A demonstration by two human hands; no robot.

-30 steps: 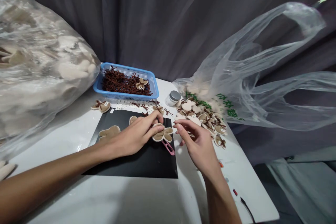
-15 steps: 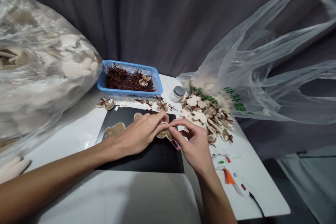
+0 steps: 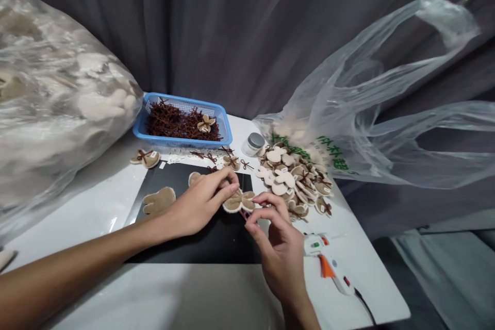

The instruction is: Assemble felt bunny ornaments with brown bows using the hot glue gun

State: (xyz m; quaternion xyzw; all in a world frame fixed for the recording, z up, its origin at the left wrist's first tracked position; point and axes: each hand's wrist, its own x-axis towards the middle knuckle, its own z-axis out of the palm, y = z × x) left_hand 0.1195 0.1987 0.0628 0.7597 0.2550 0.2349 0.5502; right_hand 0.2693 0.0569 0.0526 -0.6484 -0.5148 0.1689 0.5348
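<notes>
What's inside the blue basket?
The blue basket holds a heap of brown bows, with one tan bunny on top. Whatever lies beneath the heap is covered.

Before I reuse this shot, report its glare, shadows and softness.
Head view throughout: glare streaks the left plastic bag, which looks soft; a broad shadow dims the white table below the black mat; the felt rabbit looks clearer.
</notes>
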